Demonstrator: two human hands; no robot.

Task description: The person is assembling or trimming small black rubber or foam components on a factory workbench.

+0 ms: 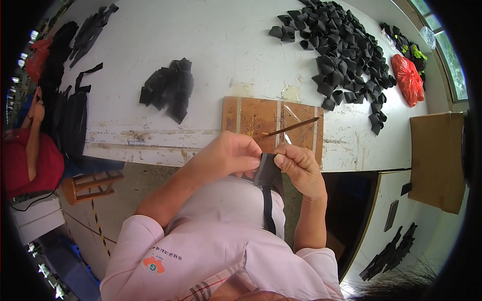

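Note:
Near the front edge of the table, my left hand point(232, 153) and my right hand point(303, 168) pinch a small black fabric piece point(268, 171) between them, one at each side of its upper edge. A narrow black strap point(268, 210) hangs down from it in front of my shirt. Just beyond my hands lies a brown board point(246, 118) with strips of tape across it. On the board rests a thin dark stick point(296, 125) with a pale tip, possibly a brush. The fingers of my left hand are partly hidden behind the fabric.
Flat black pieces point(168, 88) form a stack to the left. A large heap of folded black pieces point(341, 55) covers the far right. A red plastic bag point(407, 80) and a cardboard box point(437, 160) stand at the right. Another person point(32, 160) and a wooden stool point(90, 185) are at the left.

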